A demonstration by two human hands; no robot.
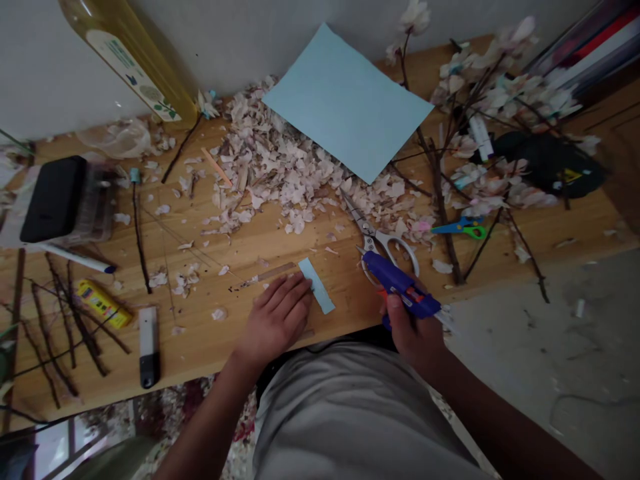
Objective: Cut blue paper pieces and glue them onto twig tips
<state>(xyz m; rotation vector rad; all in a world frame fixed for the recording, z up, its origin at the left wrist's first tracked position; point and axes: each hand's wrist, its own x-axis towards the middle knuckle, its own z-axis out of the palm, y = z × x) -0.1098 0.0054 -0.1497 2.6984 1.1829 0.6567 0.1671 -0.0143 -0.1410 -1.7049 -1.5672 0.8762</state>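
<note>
My left hand (278, 316) rests on the wooden desk (240, 247) with its fingers curled, their tips pressing the edge of a narrow light blue paper strip (316, 285). My right hand (414, 331) grips a blue glue gun (403, 289), whose nozzle points up and left, a little right of the strip. Just beyond the gun lie white-handled scissors (381, 239).
A heap of pale petal scraps (280, 167) covers the desk's middle, partly under a light blue sheet (347, 103). Artificial blossom branches (480, 113) lie right, with small blue-green scissors (460, 228). Left: bare twigs (65, 320), a utility knife (149, 345), a yellow tube (103, 303), a pen (75, 257), a black box (54, 199). A bottle (127, 57) stands behind.
</note>
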